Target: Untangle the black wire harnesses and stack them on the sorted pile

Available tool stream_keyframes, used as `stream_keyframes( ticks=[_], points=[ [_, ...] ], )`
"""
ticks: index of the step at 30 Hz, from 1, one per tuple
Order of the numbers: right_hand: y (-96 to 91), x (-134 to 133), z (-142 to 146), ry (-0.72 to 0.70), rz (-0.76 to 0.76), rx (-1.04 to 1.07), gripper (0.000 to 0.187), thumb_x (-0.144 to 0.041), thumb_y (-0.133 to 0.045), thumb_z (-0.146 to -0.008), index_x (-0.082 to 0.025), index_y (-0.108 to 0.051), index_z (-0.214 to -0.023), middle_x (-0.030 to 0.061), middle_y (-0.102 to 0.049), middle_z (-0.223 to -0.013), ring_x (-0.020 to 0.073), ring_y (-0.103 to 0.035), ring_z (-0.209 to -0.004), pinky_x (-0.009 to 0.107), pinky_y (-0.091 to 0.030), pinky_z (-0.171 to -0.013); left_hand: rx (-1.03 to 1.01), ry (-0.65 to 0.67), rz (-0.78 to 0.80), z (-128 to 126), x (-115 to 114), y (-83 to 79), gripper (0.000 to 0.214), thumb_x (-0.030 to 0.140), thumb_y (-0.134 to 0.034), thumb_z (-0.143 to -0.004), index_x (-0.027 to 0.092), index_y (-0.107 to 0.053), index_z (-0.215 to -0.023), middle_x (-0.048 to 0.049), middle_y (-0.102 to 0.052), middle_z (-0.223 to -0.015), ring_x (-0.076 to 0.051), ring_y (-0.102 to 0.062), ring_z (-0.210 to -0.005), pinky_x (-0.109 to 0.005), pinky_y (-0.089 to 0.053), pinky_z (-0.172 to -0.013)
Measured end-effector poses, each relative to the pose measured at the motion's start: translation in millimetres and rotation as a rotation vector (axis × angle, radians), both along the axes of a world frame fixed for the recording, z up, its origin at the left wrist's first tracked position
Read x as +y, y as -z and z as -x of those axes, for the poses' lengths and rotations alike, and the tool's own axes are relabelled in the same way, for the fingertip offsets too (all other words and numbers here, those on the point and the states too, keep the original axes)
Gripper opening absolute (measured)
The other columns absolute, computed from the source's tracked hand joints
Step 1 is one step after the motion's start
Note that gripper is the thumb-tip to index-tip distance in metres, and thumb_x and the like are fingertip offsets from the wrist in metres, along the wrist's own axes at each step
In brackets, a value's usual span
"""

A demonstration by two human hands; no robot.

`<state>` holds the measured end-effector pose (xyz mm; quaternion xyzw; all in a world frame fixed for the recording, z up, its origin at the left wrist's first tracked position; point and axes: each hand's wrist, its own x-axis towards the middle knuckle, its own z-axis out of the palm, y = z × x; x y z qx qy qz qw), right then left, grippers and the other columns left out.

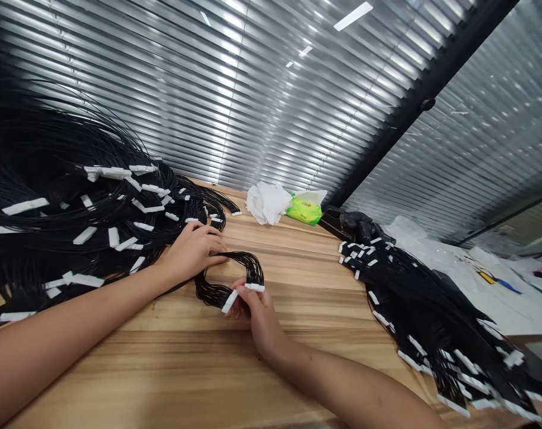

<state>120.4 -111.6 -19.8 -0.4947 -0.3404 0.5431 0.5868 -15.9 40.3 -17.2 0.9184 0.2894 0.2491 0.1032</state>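
A black wire harness point(211, 291) curves in a loop between my two hands above the wooden table. My right hand point(261, 316) pinches it by its ends, where one white connector point(229, 301) slants down and another white connector point(255, 287) lies flat near my thumb. The fingers of my left hand point(198, 245) are curled over the harness's wires on the far side of the loop; part of the wires is hidden beneath the palm. Just left of my left hand lies a large pile of black wire harnesses point(65, 208) with white connectors.
A second heap of black harnesses point(414, 298) covers the table's point(186, 363) right side. Crumpled white tissue point(267, 202) and a green tissue pack point(304, 210) lie at the back edge, before metal blinds point(199, 89). Yellow-and-blue handled tools point(498, 281) rest on a white surface further right.
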Motion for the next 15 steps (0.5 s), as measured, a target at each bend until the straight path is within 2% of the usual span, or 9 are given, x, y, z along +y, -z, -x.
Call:
stream_keyframes(
  ticks=[5,9,11,13,14,15],
  points=[
    [-4.2,0.0,-1.9,-0.048,-0.055,-0.063,0.054,-0.066,-0.052,-0.078,-0.018,-0.062,-0.057,0.0004,-0.054,-0.051,0.0119,-0.043,-0.049,0.026,-0.032,-0.051,0.034,-0.017,-0.063,-1.0,-3.8,-3.5,0.022,0.045,-0.059,-0.085,0.031,-0.074,-0.078,0.0022,-0.077,-0.088,-0.024,-0.060,-0.104,-0.045,-0.030,-0.093],
    [-3.4,1.3,0.1,-0.050,-0.084,-0.059,0.056,-0.067,-0.049,-0.079,-0.017,-0.062,-0.058,0.0010,-0.055,-0.052,0.0119,-0.044,-0.048,0.025,-0.034,-0.051,0.021,-0.092,-0.074,-1.7,-4.8,-4.1,0.023,0.046,-0.059,-0.083,0.029,-0.074,-0.078,-0.0014,-0.076,-0.089,-0.025,-0.062,-0.099,-0.042,-0.035,-0.088],
    [-0.7,2.8,2.2,-0.065,-0.111,-0.061,0.053,-0.064,-0.050,-0.081,-0.017,-0.062,-0.059,0.0014,-0.056,-0.051,0.0123,-0.046,-0.049,0.025,-0.035,-0.052,-0.052,-0.182,0.013,-0.5,-5.3,-4.5,0.024,0.048,-0.060,-0.081,0.028,-0.073,-0.078,-0.0038,-0.075,-0.084,-0.026,-0.064,-0.089,-0.039,-0.038,-0.082],
    [3.0,5.1,4.1,-0.062,-0.131,-0.063,0.048,-0.059,-0.050,-0.082,-0.017,-0.062,-0.061,0.0016,-0.057,-0.050,0.0128,-0.047,-0.049,0.024,-0.035,-0.051,-0.214,-0.263,0.214,1.5,-6.0,-5.8,0.022,0.048,-0.061,-0.077,0.028,-0.072,-0.078,-0.0026,-0.071,-0.071,-0.026,-0.063,-0.076,-0.035,-0.039,-0.072],
    [5.0,6.4,4.6,-0.045,-0.141,-0.067,0.046,-0.058,-0.050,-0.082,-0.017,-0.061,-0.063,0.0017,-0.057,-0.051,0.0126,-0.046,-0.049,0.024,-0.034,-0.050,-0.324,-0.278,0.342,2.4,-6.3,-7.0,0.020,0.048,-0.064,-0.074,0.029,-0.071,-0.078,-0.0009,-0.068,-0.064,-0.025,-0.061,-0.069,-0.033,-0.038,-0.067],
    [6.9,7.6,4.8,-0.033,-0.149,-0.078,0.045,-0.057,-0.050,-0.082,-0.017,-0.062,-0.067,0.0021,-0.059,-0.054,0.0121,-0.044,-0.048,0.024,-0.032,-0.048,-0.385,-0.278,0.406,2.9,-6.5,-8.5,0.019,0.046,-0.064,-0.073,0.029,-0.071,-0.077,0.0009,-0.066,-0.059,-0.024,-0.060,-0.063,-0.031,-0.037,-0.063]
  ],
)
